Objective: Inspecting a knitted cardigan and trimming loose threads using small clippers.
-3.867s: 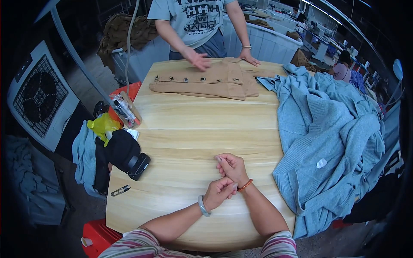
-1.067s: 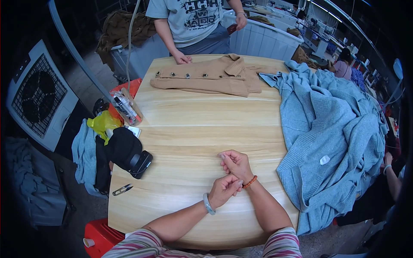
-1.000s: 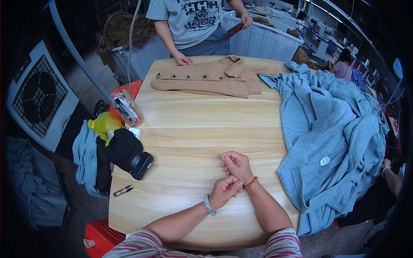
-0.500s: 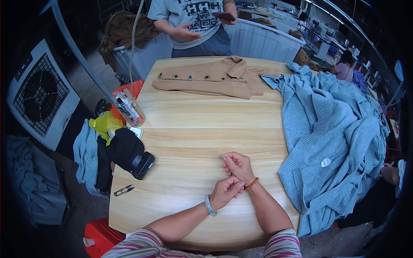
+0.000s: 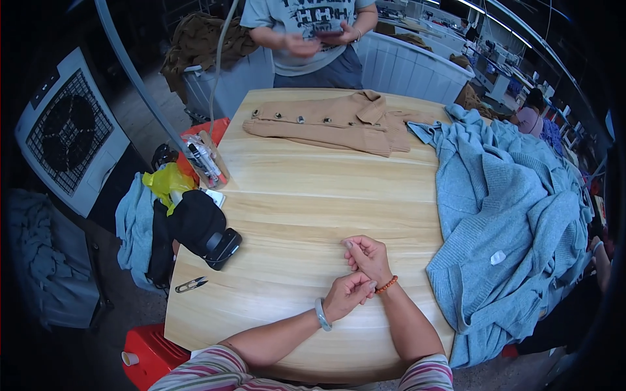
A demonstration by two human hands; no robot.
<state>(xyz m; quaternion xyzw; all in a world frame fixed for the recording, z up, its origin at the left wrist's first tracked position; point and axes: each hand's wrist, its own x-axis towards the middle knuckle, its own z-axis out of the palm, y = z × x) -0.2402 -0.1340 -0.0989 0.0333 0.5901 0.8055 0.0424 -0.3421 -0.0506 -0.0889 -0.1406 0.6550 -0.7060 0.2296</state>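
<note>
Knitwear, blue, right of nearer right hand.
Long axis runs near-to-far; left hand farther; both hands curled, seemingly empty.

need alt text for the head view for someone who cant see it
A person's left hand and right hand, loosely curled and close together, over a pale wooden table. A folded tan buttoned knit garment lies at the far side before a co-worker; rumpled blue knitwear covers the right side, and thread snips lie on the left.
</note>
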